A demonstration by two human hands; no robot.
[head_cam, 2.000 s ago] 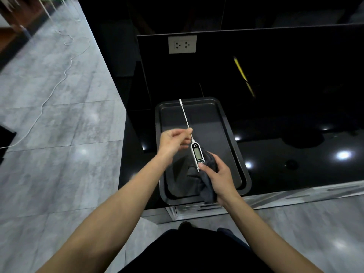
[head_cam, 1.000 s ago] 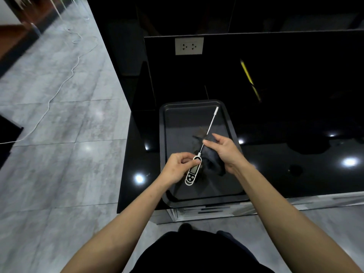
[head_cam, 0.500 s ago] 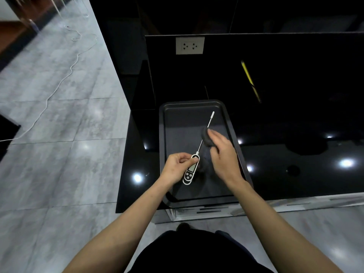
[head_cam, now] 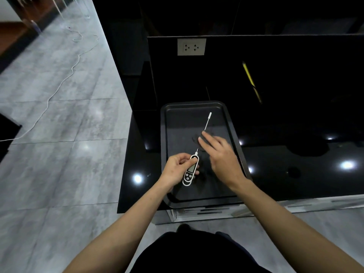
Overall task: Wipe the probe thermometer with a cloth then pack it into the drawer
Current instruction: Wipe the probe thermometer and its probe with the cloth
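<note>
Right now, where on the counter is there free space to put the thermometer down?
The glossy black counter right of the tray looks bare, as does the narrow strip left of it. The tray's far end, beyond the probe tip, is free. Its middle is crowded by both hands, the thermometer and the cloth.

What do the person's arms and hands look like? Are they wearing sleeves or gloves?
Both forearms are bare, with no sleeves showing. The left hand and the right hand wear no gloves, and no rings, watch or bracelets show. Both arms are slim and long in this wide view.
</note>
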